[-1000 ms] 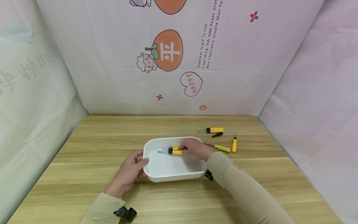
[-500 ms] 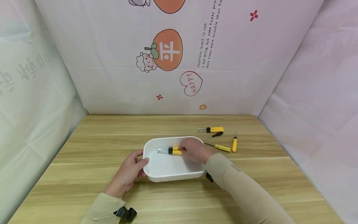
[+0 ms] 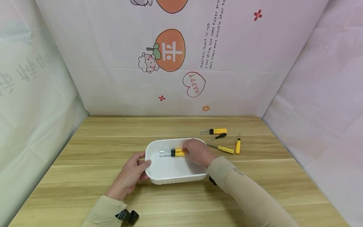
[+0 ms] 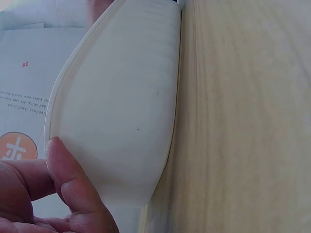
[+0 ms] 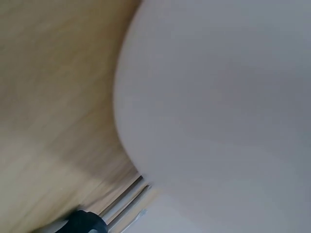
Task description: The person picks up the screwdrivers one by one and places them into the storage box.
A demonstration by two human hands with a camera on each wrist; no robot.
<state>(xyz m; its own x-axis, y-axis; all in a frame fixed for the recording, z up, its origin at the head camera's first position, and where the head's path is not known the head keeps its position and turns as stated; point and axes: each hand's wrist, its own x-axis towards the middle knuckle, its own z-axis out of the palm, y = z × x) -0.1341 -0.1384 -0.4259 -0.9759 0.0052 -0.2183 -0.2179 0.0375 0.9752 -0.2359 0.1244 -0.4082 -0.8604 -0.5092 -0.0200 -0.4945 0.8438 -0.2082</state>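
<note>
Two yellow-and-black screwdrivers (image 3: 178,150) lie side by side inside a white plastic box (image 3: 170,181), blades toward its left end. My right hand (image 3: 198,153) reaches into the box with curled fingers at the handles of these screwdrivers, hiding the handle ends. At the box's left end, my left hand (image 3: 133,170) grips the wall, thumb over the rim. The left wrist view shows that thumb (image 4: 73,182) against the box's outer wall (image 4: 116,97). In the right wrist view, the box (image 5: 209,97) fills most of the picture and my right hand does not show.
Beyond the box's right end, a yellow screwdriver (image 3: 225,149) lies close to its rim and another (image 3: 238,147) points away. Farther back are a black-handled screwdriver (image 3: 220,136) and a pair of yellow-and-black screwdrivers (image 3: 219,131). A printed white sheet (image 3: 124,85) hangs behind the wooden table (image 3: 119,129).
The right hand has shifted slightly right along the handles, showing a little more of them. The blades in the box lie a bit farther apart. The left hand and box have stayed put.
</note>
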